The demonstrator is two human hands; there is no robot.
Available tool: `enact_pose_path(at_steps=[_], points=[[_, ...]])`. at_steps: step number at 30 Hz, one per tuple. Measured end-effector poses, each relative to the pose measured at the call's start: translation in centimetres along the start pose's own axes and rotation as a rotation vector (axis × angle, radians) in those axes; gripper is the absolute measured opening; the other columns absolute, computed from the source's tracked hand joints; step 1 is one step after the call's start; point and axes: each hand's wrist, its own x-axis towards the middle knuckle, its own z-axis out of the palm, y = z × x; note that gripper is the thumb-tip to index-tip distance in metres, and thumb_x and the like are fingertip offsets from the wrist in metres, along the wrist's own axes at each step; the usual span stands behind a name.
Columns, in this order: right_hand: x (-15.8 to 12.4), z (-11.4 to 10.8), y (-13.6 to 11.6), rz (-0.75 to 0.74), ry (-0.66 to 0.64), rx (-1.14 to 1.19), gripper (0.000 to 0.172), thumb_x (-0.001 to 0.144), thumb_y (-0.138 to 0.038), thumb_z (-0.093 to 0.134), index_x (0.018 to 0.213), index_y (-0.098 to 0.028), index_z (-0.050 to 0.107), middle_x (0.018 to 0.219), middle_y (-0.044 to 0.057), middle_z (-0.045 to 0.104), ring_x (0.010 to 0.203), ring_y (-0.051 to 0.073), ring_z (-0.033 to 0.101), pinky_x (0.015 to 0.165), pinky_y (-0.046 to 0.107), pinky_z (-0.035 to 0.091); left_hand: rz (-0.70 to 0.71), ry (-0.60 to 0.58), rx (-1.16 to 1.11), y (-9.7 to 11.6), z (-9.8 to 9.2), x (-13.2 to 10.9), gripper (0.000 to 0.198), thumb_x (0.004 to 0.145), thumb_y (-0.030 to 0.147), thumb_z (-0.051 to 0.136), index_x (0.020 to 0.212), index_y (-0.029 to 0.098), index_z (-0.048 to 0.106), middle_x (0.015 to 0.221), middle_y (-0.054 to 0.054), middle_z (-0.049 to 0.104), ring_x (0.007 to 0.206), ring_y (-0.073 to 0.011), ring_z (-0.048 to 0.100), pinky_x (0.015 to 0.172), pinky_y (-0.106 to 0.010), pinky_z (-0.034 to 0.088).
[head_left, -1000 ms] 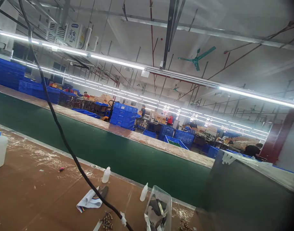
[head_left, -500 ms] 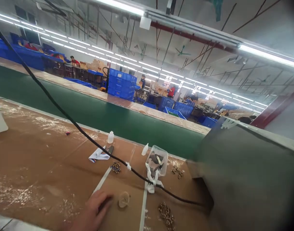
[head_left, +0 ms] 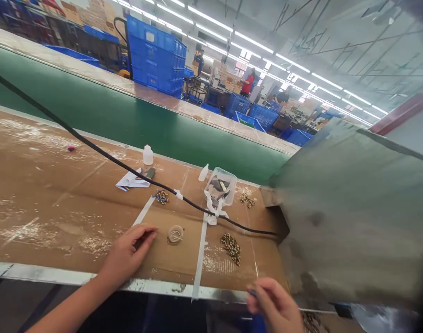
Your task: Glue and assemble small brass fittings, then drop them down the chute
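- Right hand (head_left: 272,303), at the counter's (head_left: 41,217) front edge near the lower right corner: fingers narrowed in a pinch on a small dark item (head_left: 253,292), too blurred to tell what it is.
- Left hand (head_left: 128,254), resting on the cardboard top near the front edge: fingers loosely curled, narrow, nothing visible in them.
- Coiled strip (head_left: 175,234): lies just beside the left fingertips, not touching them.
- 2 white tape strips (head_left: 201,249): run across the counter on either side of the coil.
- Heap of small brass-and-dark parts (head_left: 231,249): right of the coil, near the back of the taped area.
- 2 smaller heaps of parts (head_left: 162,197): toward the back edge, on either side of a clear plastic box (head_left: 221,186) holding scraps.
- Black cable (head_left: 121,164): crosses the counter, over the box's front.
- 2 white dropper bottles (head_left: 148,155): near the back edge.
- Green conveyor belt (head_left: 128,125): beyond the counter.
- Blue crates (head_left: 156,58): stacked far off.
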Motion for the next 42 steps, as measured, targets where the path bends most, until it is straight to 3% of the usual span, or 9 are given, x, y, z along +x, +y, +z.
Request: enact_pose_path(at_steps=[1, 3, 6, 9, 14, 21, 31, 35, 42], points=[[-0.1, 1.7, 0.3, 0.143, -0.255, 0.062, 0.039, 0.054, -0.050, 0.085, 0.066, -0.018, 0.066, 0.065, 0.007, 0.066, 0.057, 0.022, 0.065, 0.048, 0.030, 0.052, -0.005, 0.027, -0.019, 0.1, -0.1, -0.3, 0.027, 0.087, 0.042, 0.054, 0.097, 0.019, 0.066, 0.098, -0.007, 0.068, 0.092, -0.0225, 0.062, 0.082, -0.028, 0.051], [-0.4, 5.4, 0.9, 0.269, -0.440, 0.231, 0.038, 0.062, -0.048, 0.082, 0.076, -0.016, 0.066, 0.073, 0.007, 0.069, 0.061, 0.018, 0.067, 0.054, 0.027, 0.054, -0.011, 0.045, -0.062, 0.6, -0.2, -1.2, 0.024, 0.085, 0.040, 0.057, 0.095, 0.020, 0.066, 0.097, -0.006, 0.068, 0.092, -0.0219, 0.063, 0.084, -0.028, 0.050], [-1.2, 10.0, 1.5, 0.350, -0.571, 0.383, 0.034, 0.068, -0.041, 0.081, 0.080, -0.014, 0.064, 0.076, 0.005, 0.070, 0.062, 0.013, 0.067, 0.054, 0.019, 0.052, -0.024, -0.065, -0.148, 2.0, -0.1, -2.9, 0.018, 0.086, 0.034, 0.059, 0.096, 0.022, 0.067, 0.097, -0.003, 0.068, 0.092, -0.0194, 0.064, 0.085, -0.024, 0.050], [-2.1, 12.2, 1.8, 0.405, -0.612, 0.469, 0.030, 0.070, -0.036, 0.081, 0.081, -0.014, 0.065, 0.078, 0.004, 0.069, 0.064, 0.011, 0.066, 0.056, 0.017, 0.052, -0.074, -0.163, -0.243, 3.4, 0.4, -4.0, 0.015, 0.087, 0.031, 0.057, 0.095, 0.022, 0.067, 0.096, -0.004, 0.068, 0.091, -0.0181, 0.064, 0.083, -0.023, 0.051], [-2.5, 12.7, 2.1, 0.424, -0.600, 0.480, 0.027, 0.069, -0.034, 0.081, 0.081, -0.014, 0.067, 0.066, 0.000, 0.066, 0.060, 0.009, 0.063, 0.059, 0.017, 0.051, -0.167, -0.234, -0.392, 4.4, 0.9, -4.2, 0.016, 0.086, 0.028, 0.058, 0.095, 0.019, 0.067, 0.094, -0.006, 0.068, 0.085, -0.0179, 0.066, 0.076, -0.023, 0.055], [-2.6, 13.4, 2.5, 0.292, -0.594, 0.317, 0.028, 0.073, -0.038, 0.077, 0.082, -0.014, 0.067, 0.065, 0.001, 0.066, 0.057, 0.011, 0.061, 0.059, 0.022, 0.051, -0.249, -0.271, -0.546, 4.2, 1.4, -3.9, 0.020, 0.082, 0.029, 0.065, 0.098, 0.017, 0.067, 0.090, -0.008, 0.071, 0.079, -0.0202, 0.068, 0.076, -0.029, 0.058], [-3.1, 14.0, 2.6, 0.468, -0.561, 0.511, 0.026, 0.066, -0.032, 0.083, 0.080, -0.015, 0.069, 0.072, 0.001, 0.068, 0.057, 0.006, 0.056, 0.055, 0.015, 0.045, -0.485, -0.268, -0.830, 4.9, 1.7, -3.5, 0.023, 0.076, 0.030, 0.071, 0.092, 0.014, 0.068, 0.082, -0.007, 0.072, 0.075, -0.0196, 0.068, 0.074, -0.029, 0.058], [-3.7, 14.2, 3.1, 0.378, -0.544, 0.496, 0.021, 0.073, -0.033, 0.078, 0.082, -0.017, 0.068, 0.072, 0.000, 0.067, 0.058, 0.006, 0.055, 0.058, 0.015, 0.045, -0.615, -0.237, -0.890, 5.4, 1.7, -3.1, 0.021, 0.071, 0.029, 0.075, 0.084, 0.013, 0.072, 0.074, -0.005, 0.072, 0.070, -0.0180, 0.066, 0.069, -0.026, 0.056], [-4.4, 14.2, 3.7, 0.148, -0.517, 0.334, 0.021, 0.080, -0.036, 0.071, 0.085, -0.017, 0.064, 0.075, 0.002, 0.067, 0.066, 0.014, 0.062, 0.063, 0.024, 0.052, -0.597, -0.174, -0.905, 5.5, 1.7, -3.2, 0.017, 0.070, 0.029, 0.077, 0.081, 0.016, 0.075, 0.085, -0.005, 0.071, 0.080, -0.0198, 0.066, 0.072, -0.027, 0.058]])
